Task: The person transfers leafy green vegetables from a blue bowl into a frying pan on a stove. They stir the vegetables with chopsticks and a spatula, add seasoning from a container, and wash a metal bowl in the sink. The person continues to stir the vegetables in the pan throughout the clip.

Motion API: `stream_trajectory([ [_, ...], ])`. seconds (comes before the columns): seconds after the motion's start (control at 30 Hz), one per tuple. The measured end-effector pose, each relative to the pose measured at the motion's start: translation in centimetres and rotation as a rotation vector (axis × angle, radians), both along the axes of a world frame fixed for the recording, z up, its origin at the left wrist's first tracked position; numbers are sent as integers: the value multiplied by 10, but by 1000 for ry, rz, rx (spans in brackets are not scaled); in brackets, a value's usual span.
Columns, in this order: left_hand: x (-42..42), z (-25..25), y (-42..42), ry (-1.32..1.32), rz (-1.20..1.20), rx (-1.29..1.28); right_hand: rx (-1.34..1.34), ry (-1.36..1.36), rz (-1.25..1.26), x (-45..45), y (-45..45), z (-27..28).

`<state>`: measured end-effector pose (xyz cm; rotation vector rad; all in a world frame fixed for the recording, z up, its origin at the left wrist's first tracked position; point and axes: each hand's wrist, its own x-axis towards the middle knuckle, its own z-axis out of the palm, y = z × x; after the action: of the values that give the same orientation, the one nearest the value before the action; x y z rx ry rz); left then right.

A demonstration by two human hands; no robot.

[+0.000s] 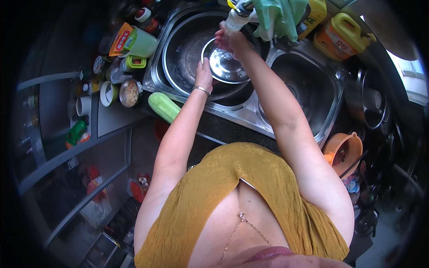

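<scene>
My left hand [204, 77], with a bangle at the wrist, grips the near left rim of a shiny metal bowl [223, 68]. The bowl is tilted over a large round metal basin [182, 43] in the left sink bowl. My right hand [233, 43] is over the bowl's far side, right under the faucet's nozzle [237, 21]; its fingers are bent and blurred, and whether they touch the bowl is unclear. Below the left sink bowl, a pale green gourd [164, 107] lies on the dark counter, partly behind my left forearm.
Right of the basin is a second sink bowl [298, 87]. Green gloves [280, 16] hang by the faucet, near yellow jugs [338, 37]. Jars and cups [109, 93] crowd the left counter. An orange strainer [347, 147] stands at the right edge.
</scene>
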<state>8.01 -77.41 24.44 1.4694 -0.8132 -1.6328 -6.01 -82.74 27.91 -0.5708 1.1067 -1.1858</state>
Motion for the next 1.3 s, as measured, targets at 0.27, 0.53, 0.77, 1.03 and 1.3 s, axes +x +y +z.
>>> stream_trajectory([
  [0.27, 23, -40, -18, 431, 148, -33, -56, 564, -371, -115, 89, -10],
  [0.53, 1, -18, -39, 201, -4, 267, 180, 665, -438, -165, 111, -45],
  [0.77, 29, 47, -56, -1096, -273, -1017, 80, 580, -435, -163, 109, -59],
  [1.03, 28, 77, -51, -950, -8, -1177, 114, 588, -421, -160, 101, -54],
  [1.3, 8, 32, -18, -31, 103, -69, 103, 436, -403, -162, 101, -61],
])
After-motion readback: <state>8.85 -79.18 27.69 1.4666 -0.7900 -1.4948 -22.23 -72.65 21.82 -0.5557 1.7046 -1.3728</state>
